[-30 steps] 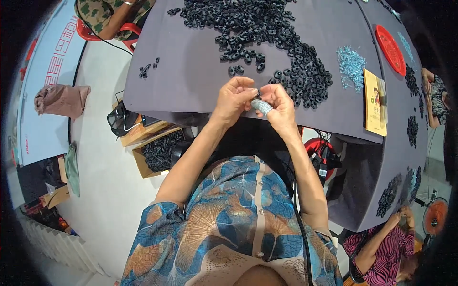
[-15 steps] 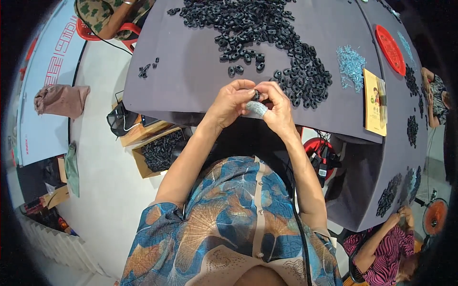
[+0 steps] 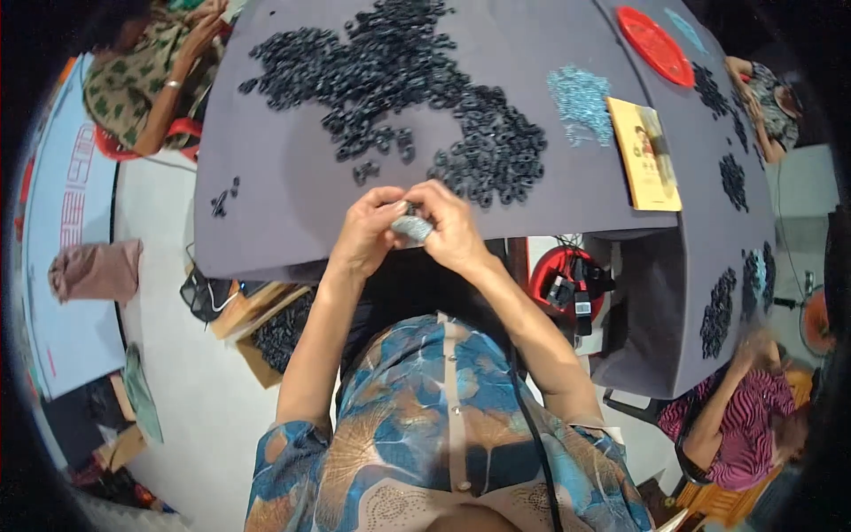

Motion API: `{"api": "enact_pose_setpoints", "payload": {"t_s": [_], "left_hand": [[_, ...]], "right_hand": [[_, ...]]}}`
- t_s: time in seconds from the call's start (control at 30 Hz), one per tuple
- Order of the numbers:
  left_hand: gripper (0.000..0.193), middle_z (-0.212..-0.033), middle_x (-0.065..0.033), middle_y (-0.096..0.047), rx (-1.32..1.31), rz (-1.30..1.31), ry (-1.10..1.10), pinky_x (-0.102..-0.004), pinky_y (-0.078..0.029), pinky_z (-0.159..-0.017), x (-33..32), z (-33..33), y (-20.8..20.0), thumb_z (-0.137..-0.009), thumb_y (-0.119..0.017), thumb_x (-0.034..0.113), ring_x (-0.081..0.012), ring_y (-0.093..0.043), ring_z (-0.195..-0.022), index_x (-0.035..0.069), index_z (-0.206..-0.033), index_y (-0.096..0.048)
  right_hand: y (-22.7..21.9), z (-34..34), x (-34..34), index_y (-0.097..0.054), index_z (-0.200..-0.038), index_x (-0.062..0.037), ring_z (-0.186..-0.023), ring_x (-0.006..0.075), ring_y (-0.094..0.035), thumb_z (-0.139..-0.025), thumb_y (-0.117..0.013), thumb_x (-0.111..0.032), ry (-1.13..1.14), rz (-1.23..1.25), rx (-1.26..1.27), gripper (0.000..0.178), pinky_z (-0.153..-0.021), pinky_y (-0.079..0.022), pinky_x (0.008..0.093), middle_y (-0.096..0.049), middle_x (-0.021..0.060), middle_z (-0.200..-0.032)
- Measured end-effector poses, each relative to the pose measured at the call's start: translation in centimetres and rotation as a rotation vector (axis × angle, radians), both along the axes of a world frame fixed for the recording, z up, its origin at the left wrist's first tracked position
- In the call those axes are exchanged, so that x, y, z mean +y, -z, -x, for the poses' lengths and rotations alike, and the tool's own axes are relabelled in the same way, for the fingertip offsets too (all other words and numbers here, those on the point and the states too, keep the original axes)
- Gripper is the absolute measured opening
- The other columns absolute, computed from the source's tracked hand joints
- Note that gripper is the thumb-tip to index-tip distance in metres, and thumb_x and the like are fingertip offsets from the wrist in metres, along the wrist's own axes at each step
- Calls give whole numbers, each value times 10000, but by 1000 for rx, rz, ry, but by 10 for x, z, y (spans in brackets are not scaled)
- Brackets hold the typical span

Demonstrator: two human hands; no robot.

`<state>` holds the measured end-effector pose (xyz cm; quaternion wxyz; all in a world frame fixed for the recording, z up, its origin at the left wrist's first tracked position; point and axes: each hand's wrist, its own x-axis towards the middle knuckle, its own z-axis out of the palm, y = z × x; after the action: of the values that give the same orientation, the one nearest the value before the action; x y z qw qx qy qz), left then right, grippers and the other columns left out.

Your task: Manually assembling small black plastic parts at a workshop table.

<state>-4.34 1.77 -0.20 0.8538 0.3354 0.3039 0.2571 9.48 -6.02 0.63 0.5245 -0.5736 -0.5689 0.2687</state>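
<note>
My left hand (image 3: 365, 232) and my right hand (image 3: 450, 229) meet over the near edge of the grey-covered table (image 3: 257, 208). Between their fingertips they pinch a small black plastic part (image 3: 409, 209), mostly covered by the fingers. Silvery grey tape (image 3: 412, 229) wraps a digit of my right hand. Just beyond the hands lies a big heap of black plastic pieces (image 3: 492, 146), many showing holes. A few pieces (image 3: 365, 170) lie loose nearer to me.
To the right are a pile of small pale-blue pieces (image 3: 581, 105), a yellow booklet (image 3: 644, 160) and a red basket (image 3: 654, 44). A box of black parts (image 3: 282, 337) stands below at left. Co-workers sit at far left (image 3: 146, 84), far right (image 3: 767, 102) and lower right (image 3: 745, 417).
The whole view has shifted, so table and hands appear further left. Both hands stay together at the black part, fingers now closer around it. The lower-right co-worker's hands have moved.
</note>
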Motion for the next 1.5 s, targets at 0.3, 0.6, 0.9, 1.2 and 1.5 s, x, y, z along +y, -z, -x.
{"api": "enact_pose_setpoints", "payload": {"t_s": [0.3, 0.6, 0.9, 1.2, 1.5], "left_hand": [[127, -768, -120, -609, -58, 96, -52, -271, -433, -506, 0, 0, -2, -867, -564, 80, -110, -472, -515, 13, -976, -566], [145, -724, -69, -569, -59, 107, -51, -251, -403, -500, 0, -3, -6, -888, -523, 94, -95, -449, -523, 5, -990, -572], [178, -761, -84, -555, -115, 117, -43, -254, -402, -524, -1, 2, -8, -898, -521, 110, -98, -428, -544, 2, -1031, -570], [147, -730, -54, -527, -142, 137, -90, -262, -403, -487, -1, -3, 2, -930, -530, 186, -106, -444, -522, 55, -864, -517], [167, -739, -24, -573, 61, -94, -262, -205, -380, -431, 8, 14, -9, -890, -506, 68, -58, -458, -491, 27, -1048, -542]], "right_hand": [[-28, -47, -29, -604, -996, -38, -894, 299, -600, -726, -666, -17, 171, -51, -337, 278, -765, -490, 362, -589, 133, -970], [-6, -211, -41, -631, -937, -9, -859, 343, -597, -778, -556, 20, 692, 105, -687, 179, -773, -466, 397, -623, 184, -895], [-2, -239, -23, -652, -956, -6, -932, 375, -586, -746, -476, -7, 599, 303, -759, 274, -839, -444, 422, -623, 230, -962], [3, -234, -37, -525, -922, 36, -927, 399, -514, -694, -428, 82, 634, 211, -838, 253, -826, -395, 444, -552, 229, -910], [-14, -175, -49, -527, -1001, 26, -841, 229, -541, -863, -488, -2, 799, 87, -423, 147, -795, -436, 343, -568, 135, -891]]}}
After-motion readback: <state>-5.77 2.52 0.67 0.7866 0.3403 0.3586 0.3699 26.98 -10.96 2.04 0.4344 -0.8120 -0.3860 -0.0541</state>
